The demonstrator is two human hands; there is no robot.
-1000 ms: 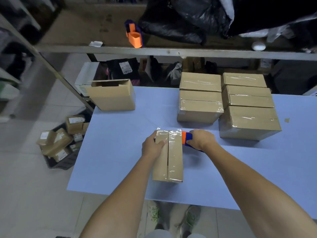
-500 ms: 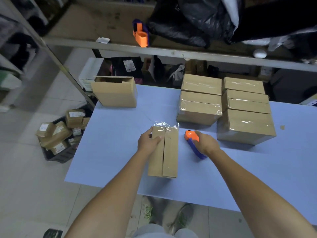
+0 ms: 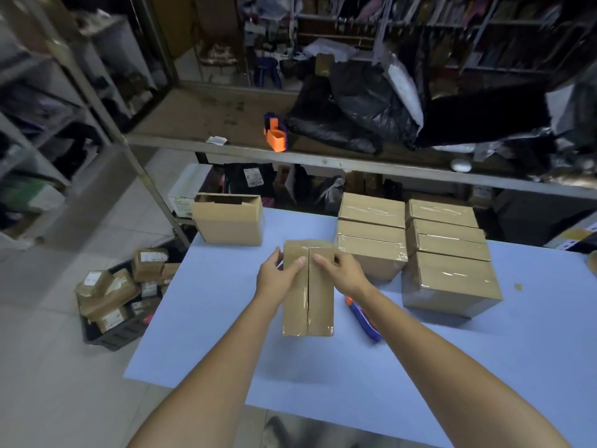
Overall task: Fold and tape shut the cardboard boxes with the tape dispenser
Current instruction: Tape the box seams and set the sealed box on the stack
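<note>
blue table (image 3: 226, 334): all the work happens here, and every box in the job is on it.
taped boxes (image 3: 449, 279): two piles stand side by side at the back right. Shiny tape shows on their tops, so they look finished. They are most of the boxes on the table.
crate (image 3: 109, 321): it sits on the floor to the left, full of small parcels with labels. I cannot tell if they belong to this job.
open box (image 3: 229, 221): it stands at the back left, well apart from the piles. Its top is not shut and no tape shows on it. It looks like the one box left to do.
middle box (image 3: 308, 302): it is in the middle of the table, near the left pile. Its two flaps meet in a line down the top, and clear tape shines along that line. The taping looks done, or close to it. I cannot tell if the box lies flat or is a bit lifted.
left hand (image 3: 274, 279): it grips the far left side of the middle box, thumb on top.
right hand (image 3: 342, 273): it grips the far right side, thumb on top by the line.
tape dispenser (image 3: 365, 321): it lies on the table just right of the middle box, under the right arm. No hand holds it.
spare tape dispenser (image 3: 276, 134): it rests on the shelf behind the table.
</note>
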